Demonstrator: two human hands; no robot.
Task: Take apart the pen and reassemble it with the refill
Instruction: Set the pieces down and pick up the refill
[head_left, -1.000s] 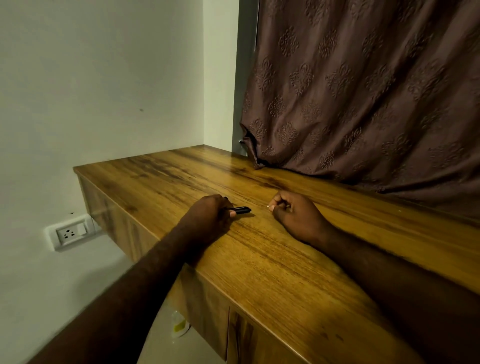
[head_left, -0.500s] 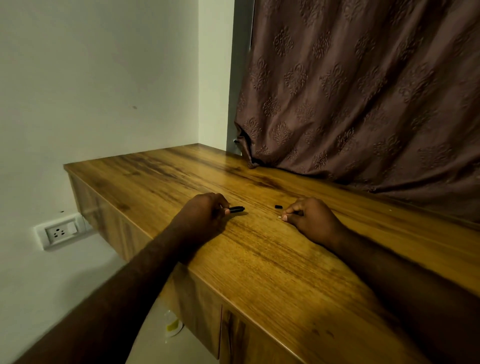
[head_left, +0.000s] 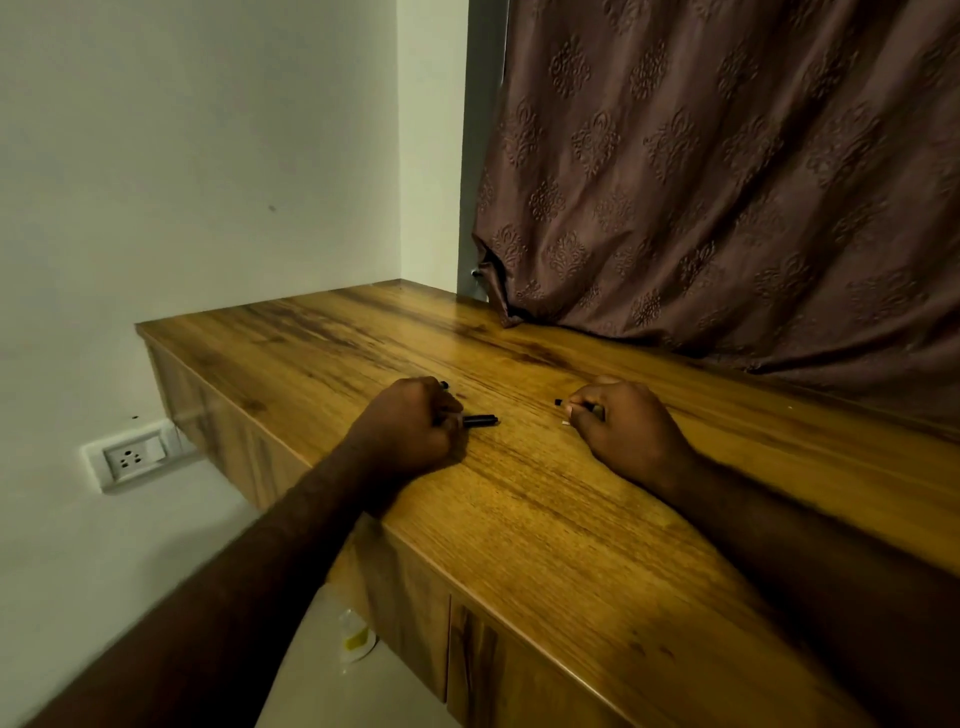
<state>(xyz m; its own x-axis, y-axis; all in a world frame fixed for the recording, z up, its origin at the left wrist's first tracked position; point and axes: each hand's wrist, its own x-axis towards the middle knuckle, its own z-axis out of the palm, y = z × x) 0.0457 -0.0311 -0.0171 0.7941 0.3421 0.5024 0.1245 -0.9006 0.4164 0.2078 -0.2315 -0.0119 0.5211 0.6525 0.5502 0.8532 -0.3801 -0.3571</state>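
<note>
My left hand (head_left: 408, 426) rests on the wooden counter (head_left: 545, 519), closed around a black pen barrel (head_left: 480, 420) whose end sticks out to the right. A small dark bit shows behind the knuckles, at the hand's far side. My right hand (head_left: 623, 428) lies a short way to the right, fingers curled on a thin refill, of which only a pale tip (head_left: 565, 423) shows. A tiny black pen piece (head_left: 558, 402) lies on the wood just left of my right fingertips.
A brown patterned curtain (head_left: 727, 182) hangs down onto the back of the counter. A white wall with a socket (head_left: 132, 460) is at the left. Cabinet doors sit below the counter edge, and a small pale object (head_left: 356, 636) lies on the floor.
My right hand has drawn away to the right from the barrel, and the small black piece now lies on the counter. My left hand has stayed in place.
</note>
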